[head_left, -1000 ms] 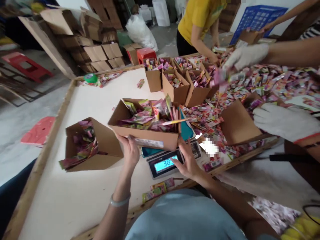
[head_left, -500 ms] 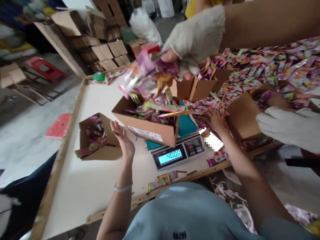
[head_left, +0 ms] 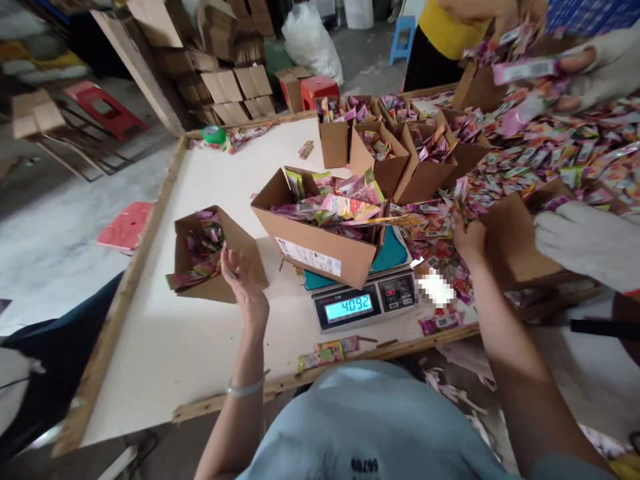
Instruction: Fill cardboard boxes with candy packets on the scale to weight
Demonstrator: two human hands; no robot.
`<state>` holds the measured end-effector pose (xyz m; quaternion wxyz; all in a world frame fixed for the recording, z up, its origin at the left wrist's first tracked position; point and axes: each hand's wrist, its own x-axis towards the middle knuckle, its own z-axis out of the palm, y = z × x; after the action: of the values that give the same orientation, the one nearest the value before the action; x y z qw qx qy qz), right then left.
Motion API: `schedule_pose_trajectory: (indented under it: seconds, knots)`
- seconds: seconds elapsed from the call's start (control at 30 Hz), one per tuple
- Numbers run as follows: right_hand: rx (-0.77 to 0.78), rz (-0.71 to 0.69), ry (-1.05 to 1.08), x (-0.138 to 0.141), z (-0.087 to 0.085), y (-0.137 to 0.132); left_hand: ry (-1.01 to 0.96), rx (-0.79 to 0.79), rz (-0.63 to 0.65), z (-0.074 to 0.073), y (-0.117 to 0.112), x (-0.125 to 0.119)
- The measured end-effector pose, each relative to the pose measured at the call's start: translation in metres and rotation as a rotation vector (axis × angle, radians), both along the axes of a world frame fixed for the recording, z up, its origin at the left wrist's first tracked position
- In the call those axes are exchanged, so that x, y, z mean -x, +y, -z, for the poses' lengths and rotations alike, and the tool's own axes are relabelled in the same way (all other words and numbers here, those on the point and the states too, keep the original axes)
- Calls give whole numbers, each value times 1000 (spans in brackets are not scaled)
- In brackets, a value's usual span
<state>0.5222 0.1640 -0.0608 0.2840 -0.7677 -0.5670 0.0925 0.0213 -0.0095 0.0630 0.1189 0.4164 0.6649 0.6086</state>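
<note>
My left hand is raised beside a small cardboard box of snack packets. Its fingers are apart and nothing shows in them. My right hand pinches a small snack packet, held upright above the loose pile at the right. Between my hands, a larger cardboard box heaped with pink and green packets sits tilted on the teal pan of a digital scale. The lit display appears to read 409.2.
Filled cardboard boxes stand behind the scale. A co-worker's gloved hand holds packets at upper right; another gloved hand is by an open box. Loose packets lie along the wooden front edge.
The co-worker's gloved hand has moved from above the scale box to the upper right. My right hand has lifted from the pile with a packet. The display went from 400.0 to 409.2.
</note>
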Motion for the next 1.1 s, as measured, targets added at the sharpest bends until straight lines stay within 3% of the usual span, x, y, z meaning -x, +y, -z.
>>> schedule_pose_trajectory:
  seconds: [0.1,0.2,0.33,0.4,0.5,0.6,0.7,0.8,0.9,1.03,1.1]
  knots:
    - [-24,-2,19,3,-7,-3,14,-16,40,-1,-5,-9]
    - [-139,-78,67,14,-26,-5,-16,42,139,10,-4,-13]
    - [-424,-515,451,49,-85,-17,-72,216,161,37,-3,-11]
    - [-554,-720,619,70,-121,-28,78,226,167,41,-10,-9]
    - [-800,-783,703,98,-159,-46,543,42,88,22,-28,-1]
    - [-971,-730,615,117,-166,-59,835,-45,-198,-11,-38,14]
    - [-971,-751,564,133,-154,-63,836,132,-266,-29,-32,31]
    - [-836,-823,637,148,-148,-62,799,206,-273,-28,-23,43]
    - [-712,-864,674,161,-154,-62,742,171,-303,-19,-21,50]
    - [-681,-848,649,171,-180,-70,787,142,-363,-10,-28,66]
    - [-713,-819,713,171,-198,-76,872,186,-288,-8,-30,76]
